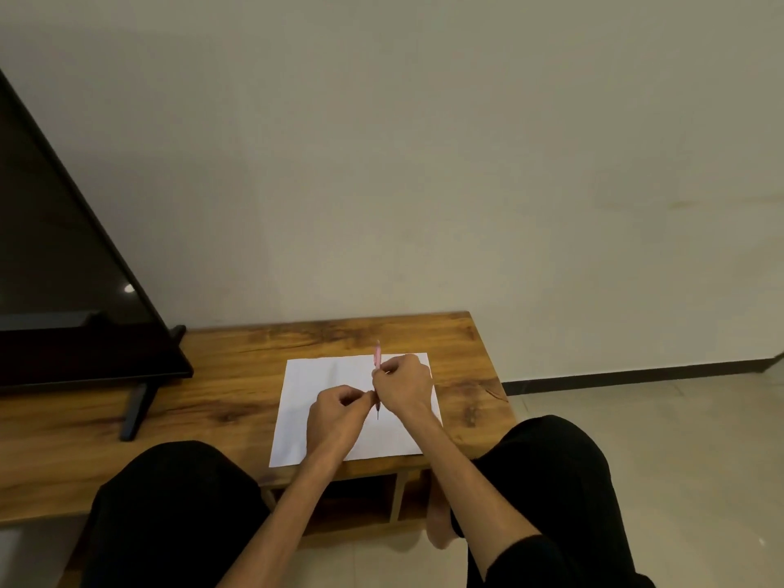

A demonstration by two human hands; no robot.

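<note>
A white sheet of paper (pixel 326 375) lies flat on the low wooden table (pixel 237 392). Above the sheet I hold a pink pen (pixel 377 354) nearly upright, its dark tip pointing down toward me. My right hand (pixel 405 384) grips the pen's barrel, with the pink top sticking out above the fingers. My left hand (pixel 339 418) pinches the pen's lower part near the tip, fingers curled. Both hands hover over the middle of the paper.
A dark flat screen (pixel 63 265) on black feet stands at the table's left end. A plain wall rises right behind the table. Tiled floor (pixel 657 439) lies to the right. My knees in black trousers (pixel 178 511) flank the table's front edge.
</note>
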